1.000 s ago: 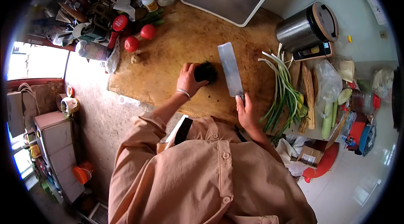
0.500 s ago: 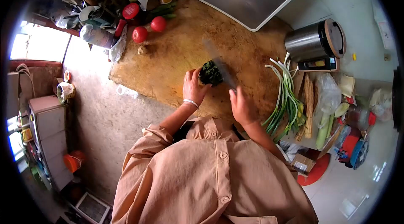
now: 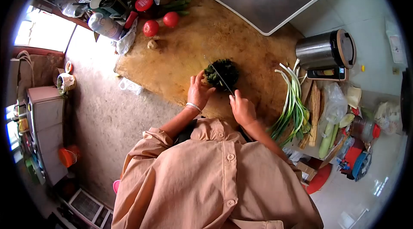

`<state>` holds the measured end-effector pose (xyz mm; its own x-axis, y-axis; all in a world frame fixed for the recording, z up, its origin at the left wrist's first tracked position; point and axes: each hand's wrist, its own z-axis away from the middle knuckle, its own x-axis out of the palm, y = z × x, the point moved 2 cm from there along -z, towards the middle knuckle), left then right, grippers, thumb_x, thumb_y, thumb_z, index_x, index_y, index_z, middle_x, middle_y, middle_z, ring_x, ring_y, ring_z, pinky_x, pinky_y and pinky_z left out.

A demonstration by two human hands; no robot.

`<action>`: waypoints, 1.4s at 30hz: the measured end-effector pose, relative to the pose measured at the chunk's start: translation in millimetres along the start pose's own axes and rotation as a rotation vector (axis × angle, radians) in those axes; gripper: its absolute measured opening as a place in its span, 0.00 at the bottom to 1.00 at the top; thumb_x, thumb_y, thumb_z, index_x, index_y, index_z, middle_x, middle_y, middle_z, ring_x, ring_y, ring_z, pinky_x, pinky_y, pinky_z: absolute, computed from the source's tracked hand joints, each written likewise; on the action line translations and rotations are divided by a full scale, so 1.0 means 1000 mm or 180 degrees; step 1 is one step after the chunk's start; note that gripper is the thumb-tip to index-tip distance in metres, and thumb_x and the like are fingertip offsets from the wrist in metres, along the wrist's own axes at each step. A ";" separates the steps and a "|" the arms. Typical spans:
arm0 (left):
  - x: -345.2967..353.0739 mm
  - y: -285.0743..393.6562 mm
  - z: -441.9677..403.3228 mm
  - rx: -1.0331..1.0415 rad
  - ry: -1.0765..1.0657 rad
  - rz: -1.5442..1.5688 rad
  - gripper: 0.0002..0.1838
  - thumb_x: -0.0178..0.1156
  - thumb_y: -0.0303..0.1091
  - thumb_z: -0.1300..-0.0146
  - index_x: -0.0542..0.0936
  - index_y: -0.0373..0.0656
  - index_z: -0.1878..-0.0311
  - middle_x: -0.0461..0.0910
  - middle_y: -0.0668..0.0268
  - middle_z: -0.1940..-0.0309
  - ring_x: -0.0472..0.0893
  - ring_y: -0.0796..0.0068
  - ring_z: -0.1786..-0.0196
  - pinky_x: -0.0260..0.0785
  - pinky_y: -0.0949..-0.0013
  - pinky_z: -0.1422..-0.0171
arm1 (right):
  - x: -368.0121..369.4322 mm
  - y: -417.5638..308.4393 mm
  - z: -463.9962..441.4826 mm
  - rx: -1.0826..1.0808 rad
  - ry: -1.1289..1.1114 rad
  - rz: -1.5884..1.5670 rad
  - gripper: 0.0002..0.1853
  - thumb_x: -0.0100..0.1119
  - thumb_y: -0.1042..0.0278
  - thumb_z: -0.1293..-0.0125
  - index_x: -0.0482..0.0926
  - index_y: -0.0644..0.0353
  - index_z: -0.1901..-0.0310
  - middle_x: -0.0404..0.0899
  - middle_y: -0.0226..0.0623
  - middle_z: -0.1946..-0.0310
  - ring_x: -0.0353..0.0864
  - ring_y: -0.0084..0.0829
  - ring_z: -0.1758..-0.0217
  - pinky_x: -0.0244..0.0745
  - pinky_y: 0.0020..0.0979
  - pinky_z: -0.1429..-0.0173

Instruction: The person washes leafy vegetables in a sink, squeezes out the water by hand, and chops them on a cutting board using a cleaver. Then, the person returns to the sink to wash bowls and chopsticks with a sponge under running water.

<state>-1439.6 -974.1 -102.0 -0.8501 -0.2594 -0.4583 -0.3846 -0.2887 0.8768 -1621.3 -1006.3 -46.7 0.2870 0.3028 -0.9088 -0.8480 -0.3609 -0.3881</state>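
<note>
R hand (image 3: 243,109) grips knife (image 3: 222,79). L hand (image 3: 198,94) looks loose, w/ dark greens (image 3: 229,69) just right of its fingers. Knife's v. close to those fingers, so a slip cd nick 1.

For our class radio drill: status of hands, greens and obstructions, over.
Right hand gripping cleaver. Left hand open beside dark greens. Greens piled on wooden board, blade across them. Nothing seen blocking blade.
</note>
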 end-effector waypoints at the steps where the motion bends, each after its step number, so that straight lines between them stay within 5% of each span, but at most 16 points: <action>1: 0.001 -0.004 -0.005 -0.0096 -0.0083 0.0098 0.41 0.72 0.30 0.56 0.65 0.44 0.36 0.69 0.57 0.51 0.77 0.65 0.57 0.73 0.64 0.54 | 0.001 0.005 -0.008 -0.0021 0.0071 -0.0234 0.16 0.48 0.55 0.31 0.72 0.62 0.57 0.74 0.49 0.83 0.75 0.51 0.80 0.66 0.45 0.78; 6: 0.001 -0.001 -0.009 -0.0073 -0.0058 -0.0128 0.42 0.72 0.31 0.56 0.64 0.45 0.36 0.67 0.57 0.48 0.77 0.64 0.56 0.73 0.63 0.53 | -0.014 0.016 0.004 0.0046 0.0505 -0.1330 0.18 0.48 0.56 0.31 0.73 0.67 0.63 0.74 0.49 0.80 0.76 0.48 0.76 0.66 0.41 0.74; 10: -0.002 0.026 -0.014 0.0351 0.0170 -0.0583 0.43 0.72 0.29 0.59 0.63 0.49 0.36 0.64 0.55 0.45 0.75 0.58 0.51 0.73 0.61 0.50 | -0.034 0.033 0.015 0.1013 0.0179 -0.3358 0.16 0.45 0.55 0.28 0.65 0.57 0.71 0.64 0.28 0.83 0.60 0.20 0.86 0.56 0.27 0.82; 14: 0.001 0.024 -0.033 0.1075 -0.0509 -0.0782 0.28 0.68 0.24 0.58 0.73 0.49 0.50 0.65 0.56 0.46 0.74 0.52 0.49 0.71 0.60 0.48 | -0.045 0.040 0.026 0.1170 0.0045 -0.4012 0.14 0.43 0.55 0.27 0.65 0.55 0.67 0.65 0.26 0.83 0.58 0.15 0.91 0.56 0.21 0.90; 15: -0.002 0.030 -0.038 0.0645 -0.0492 -0.0579 0.21 0.65 0.22 0.55 0.75 0.48 0.56 0.66 0.57 0.48 0.74 0.52 0.50 0.72 0.61 0.49 | -0.045 0.040 0.027 0.1284 -0.0020 -0.4248 0.15 0.44 0.54 0.28 0.65 0.55 0.68 0.65 0.27 0.83 0.59 0.16 0.91 0.56 0.21 0.90; 21: -0.009 0.086 -0.025 0.1973 -0.0476 -0.1252 0.30 0.58 0.37 0.42 0.64 0.45 0.35 0.56 0.56 0.31 0.53 0.54 0.28 0.41 0.48 0.26 | -0.044 0.034 0.031 0.1443 -0.0266 -0.4621 0.14 0.45 0.53 0.28 0.66 0.55 0.65 0.66 0.27 0.82 0.60 0.15 0.89 0.57 0.20 0.88; 26: 0.008 0.112 -0.022 0.2802 -0.1265 -0.1622 0.46 0.49 0.64 0.42 0.52 0.39 0.29 0.50 0.57 0.28 0.48 0.60 0.25 0.37 0.54 0.24 | -0.052 0.016 0.029 0.1368 -0.0574 -0.4568 0.13 0.47 0.56 0.29 0.66 0.56 0.66 0.66 0.27 0.82 0.59 0.16 0.90 0.56 0.21 0.88; 28: -0.001 0.097 -0.023 0.2647 -0.1337 -0.1497 0.41 0.51 0.57 0.38 0.54 0.40 0.30 0.51 0.59 0.28 0.49 0.63 0.26 0.38 0.54 0.24 | -0.053 0.024 0.033 0.1574 -0.0329 -0.5051 0.13 0.46 0.58 0.29 0.66 0.56 0.68 0.66 0.28 0.83 0.59 0.18 0.90 0.57 0.21 0.88; 30: -0.003 0.062 -0.027 0.2236 -0.1204 -0.1324 0.34 0.53 0.49 0.37 0.61 0.39 0.33 0.57 0.59 0.30 0.56 0.65 0.28 0.42 0.56 0.24 | -0.065 0.038 0.033 0.1358 -0.0121 -0.4784 0.11 0.48 0.61 0.30 0.67 0.56 0.67 0.66 0.28 0.82 0.62 0.18 0.87 0.59 0.23 0.86; 32: -0.012 0.043 -0.032 0.1413 -0.0597 0.0196 0.16 0.55 0.27 0.36 0.75 0.37 0.45 0.80 0.59 0.52 0.79 0.66 0.47 0.70 0.63 0.41 | -0.068 0.061 0.033 0.0657 0.0008 -0.3269 0.10 0.49 0.64 0.31 0.73 0.61 0.56 0.66 0.29 0.82 0.67 0.20 0.82 0.64 0.27 0.81; 33: -0.015 0.033 -0.039 0.0898 -0.0514 0.0983 0.14 0.54 0.25 0.36 0.77 0.38 0.47 0.81 0.60 0.56 0.80 0.69 0.50 0.71 0.67 0.45 | -0.080 0.063 0.033 0.0566 0.0134 -0.1955 0.20 0.52 0.71 0.34 0.69 0.58 0.40 0.67 0.32 0.80 0.72 0.27 0.79 0.69 0.34 0.75; 34: -0.020 0.027 -0.047 0.0362 -0.0420 0.1756 0.12 0.53 0.23 0.36 0.78 0.39 0.49 0.83 0.61 0.60 0.81 0.72 0.53 0.73 0.70 0.49 | -0.093 0.059 0.030 0.0597 0.0160 -0.1951 0.20 0.52 0.71 0.34 0.69 0.58 0.40 0.67 0.32 0.80 0.72 0.27 0.79 0.69 0.34 0.75; 36: -0.035 0.031 -0.054 0.0403 -0.0236 0.1670 0.13 0.54 0.22 0.36 0.78 0.40 0.49 0.83 0.63 0.61 0.81 0.75 0.53 0.73 0.74 0.51 | -0.123 0.041 0.023 -0.0634 0.0528 0.0146 0.29 0.55 0.77 0.42 0.68 0.47 0.37 0.74 0.33 0.72 0.74 0.34 0.77 0.71 0.34 0.72; 37: -0.049 0.051 -0.052 0.0744 -0.0191 0.0761 0.14 0.55 0.23 0.37 0.78 0.42 0.48 0.82 0.60 0.57 0.80 0.68 0.49 0.72 0.69 0.46 | -0.127 0.041 0.021 -0.0522 0.0222 0.0635 0.33 0.56 0.79 0.47 0.70 0.40 0.38 0.72 0.35 0.68 0.76 0.37 0.73 0.74 0.36 0.69; 40: -0.051 0.092 -0.036 0.1765 -0.0497 0.0051 0.17 0.56 0.32 0.36 0.75 0.43 0.44 0.78 0.55 0.48 0.75 0.61 0.42 0.67 0.60 0.37 | -0.121 0.044 0.011 -0.1063 0.0353 0.0986 0.31 0.56 0.79 0.46 0.72 0.41 0.40 0.70 0.33 0.70 0.77 0.34 0.70 0.74 0.35 0.68; 42: -0.041 0.113 -0.026 0.2414 -0.1626 -0.0291 0.36 0.48 0.57 0.36 0.59 0.43 0.31 0.61 0.54 0.33 0.58 0.58 0.29 0.45 0.54 0.25 | -0.119 0.040 0.006 -0.1222 0.0386 0.1203 0.28 0.54 0.77 0.45 0.74 0.41 0.41 0.68 0.33 0.72 0.77 0.32 0.68 0.74 0.33 0.67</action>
<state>-1439.0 -1019.7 12.0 -0.7911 0.2255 -0.5686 -0.4377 0.4406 0.7838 -1691.9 -1051.9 47.2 0.0626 -0.0057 -0.9980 -0.6851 -0.7275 -0.0388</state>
